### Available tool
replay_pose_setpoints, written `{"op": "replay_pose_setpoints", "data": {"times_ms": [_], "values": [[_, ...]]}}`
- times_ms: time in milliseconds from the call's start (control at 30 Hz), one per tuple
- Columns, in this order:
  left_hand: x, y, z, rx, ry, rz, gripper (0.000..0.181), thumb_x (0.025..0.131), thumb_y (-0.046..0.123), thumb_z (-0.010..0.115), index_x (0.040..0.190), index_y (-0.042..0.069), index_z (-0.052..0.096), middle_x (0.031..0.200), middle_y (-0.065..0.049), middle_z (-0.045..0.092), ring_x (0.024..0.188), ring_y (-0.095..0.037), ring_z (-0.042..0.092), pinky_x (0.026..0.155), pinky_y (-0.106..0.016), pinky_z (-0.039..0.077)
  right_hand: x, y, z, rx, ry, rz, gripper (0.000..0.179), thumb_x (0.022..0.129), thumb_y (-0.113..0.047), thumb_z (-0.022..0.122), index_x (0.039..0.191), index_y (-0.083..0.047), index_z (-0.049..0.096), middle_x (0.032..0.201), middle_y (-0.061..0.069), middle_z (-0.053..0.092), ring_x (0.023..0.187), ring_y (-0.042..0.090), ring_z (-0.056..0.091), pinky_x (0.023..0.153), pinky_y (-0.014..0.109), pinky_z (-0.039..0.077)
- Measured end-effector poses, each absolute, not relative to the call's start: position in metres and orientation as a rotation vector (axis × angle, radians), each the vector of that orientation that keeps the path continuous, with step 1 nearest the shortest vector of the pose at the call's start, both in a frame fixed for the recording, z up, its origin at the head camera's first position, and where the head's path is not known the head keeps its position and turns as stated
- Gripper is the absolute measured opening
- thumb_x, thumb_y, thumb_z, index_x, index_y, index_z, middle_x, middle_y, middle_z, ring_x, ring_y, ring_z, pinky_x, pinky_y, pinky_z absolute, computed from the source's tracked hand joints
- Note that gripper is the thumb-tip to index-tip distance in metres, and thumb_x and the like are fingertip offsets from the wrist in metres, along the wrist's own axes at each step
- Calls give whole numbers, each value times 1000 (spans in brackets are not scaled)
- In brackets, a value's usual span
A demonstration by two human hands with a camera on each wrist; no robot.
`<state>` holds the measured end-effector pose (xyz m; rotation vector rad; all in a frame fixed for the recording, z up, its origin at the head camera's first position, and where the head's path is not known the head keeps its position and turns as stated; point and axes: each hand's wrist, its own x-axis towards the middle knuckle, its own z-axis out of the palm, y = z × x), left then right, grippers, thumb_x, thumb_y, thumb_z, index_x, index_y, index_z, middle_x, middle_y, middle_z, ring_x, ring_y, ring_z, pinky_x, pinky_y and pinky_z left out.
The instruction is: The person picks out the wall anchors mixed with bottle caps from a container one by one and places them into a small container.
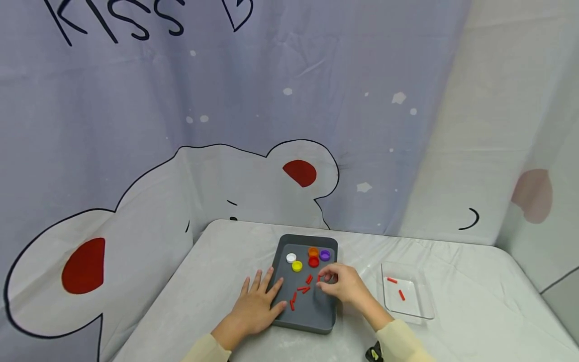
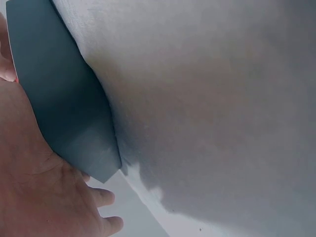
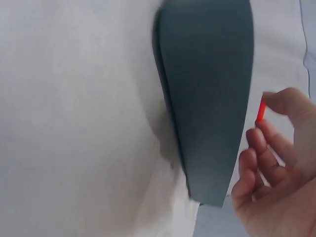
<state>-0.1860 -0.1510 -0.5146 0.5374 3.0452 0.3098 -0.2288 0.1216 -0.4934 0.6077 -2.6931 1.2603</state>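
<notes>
Pinched by its ends between thumb and fingertip of the right hand (image 1: 341, 285): one small red stick (image 1: 318, 278), over the right part of a grey tray (image 1: 316, 314) on a white-covered table (image 1: 235, 251). Held with long axis pointing roughly away from the person, nearly in line with the tray's long sides. Straight beyond it, near: small round caps or cups, with red (image 1: 313, 262) and purple (image 1: 324, 255) closest, orange (image 1: 313, 251) behind the red, yellow (image 1: 296, 266) and white (image 1: 291, 258) farther left.

Scattered leftward and toward the person: loose red sticks (image 1: 294, 297) at mixed angles, from just beside the pinching fingertips to just beside the left thumb. Laid over the tray's left edge with fingers spread apart, gripping nothing visible: the left hand (image 1: 255, 307).

To the right of the tray, beside the right forearm: a clear box (image 1: 411, 303) with two red sticks (image 1: 401, 294) lying apart inside. Judged most telling: caps ahead of the held stick, box off to its right, both nearer to the right hand.
</notes>
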Motion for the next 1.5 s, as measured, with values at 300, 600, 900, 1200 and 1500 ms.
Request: {"op": "replay_pose_setpoints", "data": {"times_ms": [300,600,900,1200,1500], "values": [[-186,-154,-523,536,3058,308,68,102,60,42,157,20,41,169,-12,19,153,-45,16,118,-67,12,-228,151,-491,661,-2642,1477,16,84,-17,82,97,-8,76,80,-5,64,71,4,56,63,20,47],[-184,-153,-519,530,3058,315,66,102,57,45,156,19,42,168,-13,20,152,-46,17,118,-67,13,-221,184,-485,629,-2644,1597,21,87,-18,80,104,-6,75,84,1,65,74,6,57,64,20,47],[-184,-152,-514,535,3048,329,67,103,58,45,156,19,42,168,-14,21,152,-47,16,118,-67,13,-218,218,-480,497,-2694,1497,21,88,-19,79,105,-6,74,84,-2,66,74,7,59,66,23,48],[-184,-153,-512,515,3030,297,68,103,60,42,157,20,41,168,-13,19,153,-46,15,118,-67,13,-216,240,-475,487,-2667,1535,24,89,-17,78,108,-2,73,86,1,66,74,6,59,66,23,51],[-185,-151,-510,534,3028,324,66,103,57,45,156,18,43,168,-14,21,152,-47,16,117,-68,13,-211,264,-473,387,-2700,1536,31,90,-22,78,113,-2,71,89,2,66,75,8,59,60,24,48]]}}
